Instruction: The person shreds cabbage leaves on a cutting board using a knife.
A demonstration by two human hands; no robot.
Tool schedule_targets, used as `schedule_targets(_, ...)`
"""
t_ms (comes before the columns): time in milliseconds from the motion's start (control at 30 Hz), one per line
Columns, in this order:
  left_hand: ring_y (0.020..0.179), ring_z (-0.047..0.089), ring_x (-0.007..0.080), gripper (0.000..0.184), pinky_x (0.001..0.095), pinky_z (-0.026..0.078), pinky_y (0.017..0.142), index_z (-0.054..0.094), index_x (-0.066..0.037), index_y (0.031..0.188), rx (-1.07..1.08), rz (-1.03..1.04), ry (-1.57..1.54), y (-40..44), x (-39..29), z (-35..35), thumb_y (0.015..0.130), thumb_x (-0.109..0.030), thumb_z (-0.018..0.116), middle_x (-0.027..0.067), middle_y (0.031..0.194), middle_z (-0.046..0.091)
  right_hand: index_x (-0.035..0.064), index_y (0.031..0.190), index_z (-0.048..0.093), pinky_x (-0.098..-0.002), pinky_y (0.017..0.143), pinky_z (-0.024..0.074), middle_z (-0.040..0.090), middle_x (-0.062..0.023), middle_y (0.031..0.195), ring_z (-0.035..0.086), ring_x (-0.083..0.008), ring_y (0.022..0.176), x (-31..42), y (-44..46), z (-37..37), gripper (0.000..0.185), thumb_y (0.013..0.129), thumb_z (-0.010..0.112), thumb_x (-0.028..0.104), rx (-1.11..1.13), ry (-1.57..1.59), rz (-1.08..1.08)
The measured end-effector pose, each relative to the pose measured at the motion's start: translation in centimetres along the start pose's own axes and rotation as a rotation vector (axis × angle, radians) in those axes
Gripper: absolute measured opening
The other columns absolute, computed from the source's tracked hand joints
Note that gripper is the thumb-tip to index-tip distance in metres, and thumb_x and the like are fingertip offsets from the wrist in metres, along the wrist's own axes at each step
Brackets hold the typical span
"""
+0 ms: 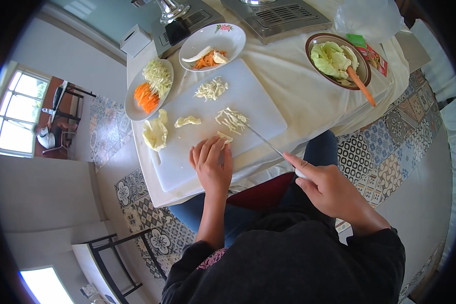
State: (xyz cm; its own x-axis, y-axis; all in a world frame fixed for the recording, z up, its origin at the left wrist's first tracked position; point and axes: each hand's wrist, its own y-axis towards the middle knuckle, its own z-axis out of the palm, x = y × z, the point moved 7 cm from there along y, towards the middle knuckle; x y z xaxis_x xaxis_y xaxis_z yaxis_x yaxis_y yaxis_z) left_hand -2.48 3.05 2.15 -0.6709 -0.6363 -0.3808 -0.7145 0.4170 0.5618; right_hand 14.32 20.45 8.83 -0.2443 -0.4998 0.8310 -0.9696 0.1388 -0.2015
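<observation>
My right hand is wrapped round the pale handle of a knife. The blade points up and left, its tip beside a small heap of shredded cabbage on the white cutting board. With curled fingertips, my left hand presses a small piece of cabbage against the board. Farther up lies a second heap of cabbage shreds. A cabbage strip and a larger cabbage leaf rest left of my hands, the leaf at the board's edge.
Left of the board, a plate holds shredded carrot and cabbage. Behind it, a flowered bowl contains carrot shreds and pale pieces. A brown-rimmed bowl at right carries cabbage and a carrot. Two stoves stand at the back.
</observation>
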Motion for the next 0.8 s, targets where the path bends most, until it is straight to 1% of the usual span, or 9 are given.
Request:
schedule_targets(133, 0.113, 0.061, 0.0236, 0.014, 0.0494, 0.033, 0.109, 0.074, -0.014, 0.1, 0.006, -0.006, 0.005, -0.1, 0.1, 0.0, 0.086, -0.018, 0.074, 0.0002, 0.112, 0.071, 0.0092, 0.149, 0.044, -0.0447, 0.061, 0.0469, 0.061, -0.024, 0.071, 0.061, -0.0414, 0.064, 0.2, 0.4, 0.2, 0.055, 0.095, 0.056, 0.007, -0.008, 0.033, -0.045)
schedule_targets(233, 0.113, 0.061, 0.0234, 0.013, 0.0494, 0.032, 0.11, 0.073, -0.014, 0.099, 0.002, -0.011, 0.004, 0.0, 0.0, 0.0, 0.086, -0.017, 0.074, 0.0002, 0.111, 0.071, 0.0096, 0.148, 0.045, -0.0451, 0.062, 0.0469, 0.061, -0.0234, 0.07, 0.061, -0.0415, 0.065, 0.4, 0.7, 0.2, 0.055, 0.095, 0.056, 0.007, -0.04, -0.001, -0.072)
schedule_targets(433, 0.114, 0.062, 0.023, 0.012, 0.0485, 0.031, 0.111, 0.073, -0.014, 0.098, -0.003, -0.019, 0.002, -0.1, 0.3, 0.1, 0.086, -0.017, 0.074, 0.0005, 0.111, 0.073, 0.0106, 0.148, 0.046, -0.0462, 0.062, 0.0468, 0.063, -0.0229, 0.074, 0.062, -0.041, 0.067, 0.4, 0.6, -0.1, 0.055, 0.094, 0.057, 0.007, -0.012, -0.04, -0.049)
schedule_targets(533, 0.115, 0.064, 0.0243, 0.015, 0.0504, 0.034, 0.111, 0.073, -0.013, 0.098, -0.004, -0.038, -0.012, -0.1, 0.2, -0.1, 0.083, -0.013, 0.075, 0.002, 0.109, 0.074, 0.0119, 0.147, 0.047, -0.0468, 0.063, 0.0468, 0.064, -0.0217, 0.075, 0.063, -0.04, 0.068, 0.2, 0.5, 0.2, 0.056, 0.093, 0.058, 0.007, -0.008, -0.055, -0.102)
schedule_targets(633, 0.117, 0.064, 0.0241, 0.015, 0.0508, 0.033, 0.112, 0.072, -0.013, 0.098, -0.001, -0.027, -0.019, 0.0, 0.3, -0.1, 0.083, -0.013, 0.075, 0.0016, 0.109, 0.074, 0.0147, 0.149, 0.046, -0.0473, 0.064, 0.0483, 0.064, -0.0197, 0.074, 0.064, -0.039, 0.068, 0.0, 0.9, 1.2, 0.057, 0.094, 0.058, 0.01, 0.038, -0.068, -0.118)
schedule_targets(733, 0.119, 0.062, 0.0231, 0.013, 0.0476, 0.028, 0.114, 0.074, -0.013, 0.099, 0.027, -0.028, -0.021, -0.2, 0.5, 0.2, 0.085, -0.015, 0.074, 0.0013, 0.113, 0.073, 0.018, 0.151, 0.044, -0.0479, 0.065, 0.0498, 0.064, -0.0181, 0.072, 0.064, -0.0379, 0.068, -0.6, 1.4, 2.1, 0.058, 0.094, 0.057, 0.013, 0.058, -0.143, -0.123)
schedule_targets(800, 0.12, 0.061, 0.0238, 0.014, 0.0483, 0.028, 0.115, 0.074, -0.014, 0.098, 0.025, -0.024, -0.02, -0.3, 0.7, 0.3, 0.085, -0.013, 0.074, 0.0014, 0.113, 0.073, 0.0192, 0.151, 0.043, -0.0484, 0.066, 0.0502, 0.064, -0.0175, 0.072, 0.064, -0.0373, 0.068, -0.7, 1.8, 2.4, 0.059, 0.094, 0.057, 0.014, 0.064, -0.169, -0.124)
